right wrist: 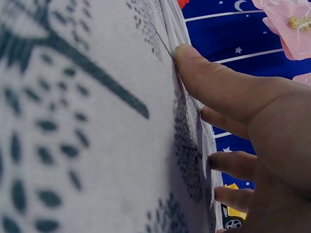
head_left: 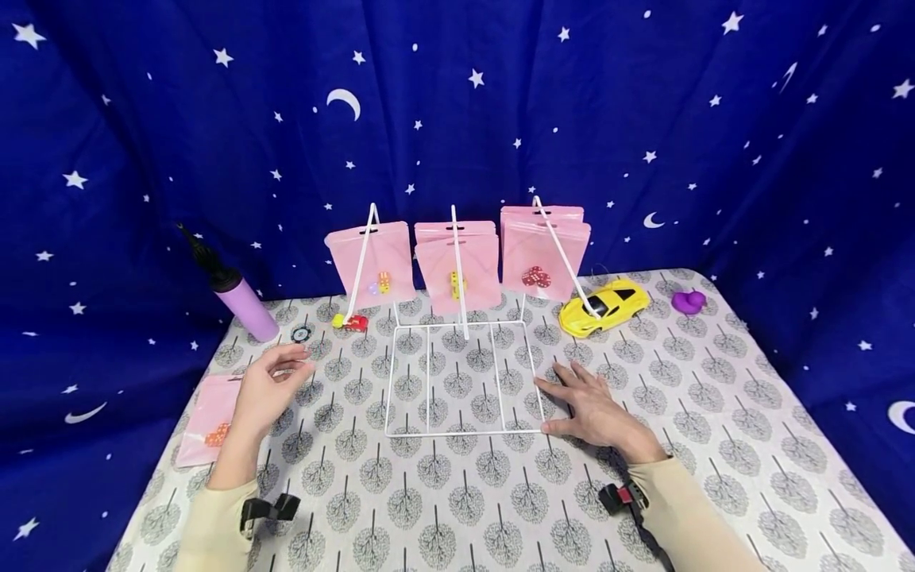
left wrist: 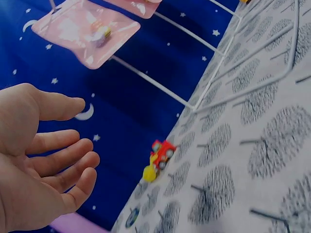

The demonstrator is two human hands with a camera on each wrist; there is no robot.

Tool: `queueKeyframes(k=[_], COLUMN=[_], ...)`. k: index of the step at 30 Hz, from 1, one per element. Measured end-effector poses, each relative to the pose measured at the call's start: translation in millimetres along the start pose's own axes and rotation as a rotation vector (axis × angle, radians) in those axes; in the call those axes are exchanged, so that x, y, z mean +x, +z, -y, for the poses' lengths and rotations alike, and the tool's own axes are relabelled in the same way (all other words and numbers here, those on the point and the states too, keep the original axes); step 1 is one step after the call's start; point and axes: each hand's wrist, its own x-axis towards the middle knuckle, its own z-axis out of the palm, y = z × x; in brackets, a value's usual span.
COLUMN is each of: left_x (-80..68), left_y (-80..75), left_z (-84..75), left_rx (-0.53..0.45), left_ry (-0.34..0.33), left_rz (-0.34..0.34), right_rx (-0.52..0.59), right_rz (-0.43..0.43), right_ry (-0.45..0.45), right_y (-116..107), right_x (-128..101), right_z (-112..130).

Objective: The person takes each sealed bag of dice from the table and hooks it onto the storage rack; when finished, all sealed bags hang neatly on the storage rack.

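Note:
A white wire rack [head_left: 465, 434] stands on the table, its three prongs sloping toward me. Pink zip bags hang from it: a left bag [head_left: 397, 258] with dice in it, middle bags [head_left: 480, 270] showing yellow dice, and right bags [head_left: 520, 250] with red dice. My right hand [head_left: 596, 409] is spread on the table, thumb and index finger touching the base's right side near its front corner. To the rack's left, my left hand [head_left: 268, 389] hovers with fingers loosely bent, holding nothing. Another pink bag [head_left: 207, 405] with orange dice lies beneath the left forearm, partly covered by it.
A purple pump [head_left: 246, 310] and a small round disc [head_left: 301, 334] are at the back left. A red and yellow toy vehicle [head_left: 356, 323] sits under the left prong. At right are a yellow toy car [head_left: 615, 310] and a purple toy duck [head_left: 689, 302]. Behind hangs a blue starry curtain [head_left: 457, 119].

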Motion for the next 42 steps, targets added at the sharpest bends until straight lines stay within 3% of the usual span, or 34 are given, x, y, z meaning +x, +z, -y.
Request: queueKeyframes(k=[14,20,30,42], left_x=[-26.7,-33.6,-55.8,-66.7], left_y=[-26.0,-38.9,-62.8,-75.4], left_z=[20.6,29.1,47.8,62.1], left_rx=[0.204,0.291,0.429,0.48], left_ry=[-0.066,-0.094,-0.201,-0.257], left_rz=[-0.058,-0.117,-0.182,-0.198], right_rx=[0.001,-0.002,-0.003,-0.012], right_rz=[-0.003,-0.007,-0.004,-0.006], right_ry=[-0.001,0.0,-0.001,-0.02], right_y=[4,2,0,1], right_x=[-1,0,1,0], right_z=[-3,-2,-1,-1])
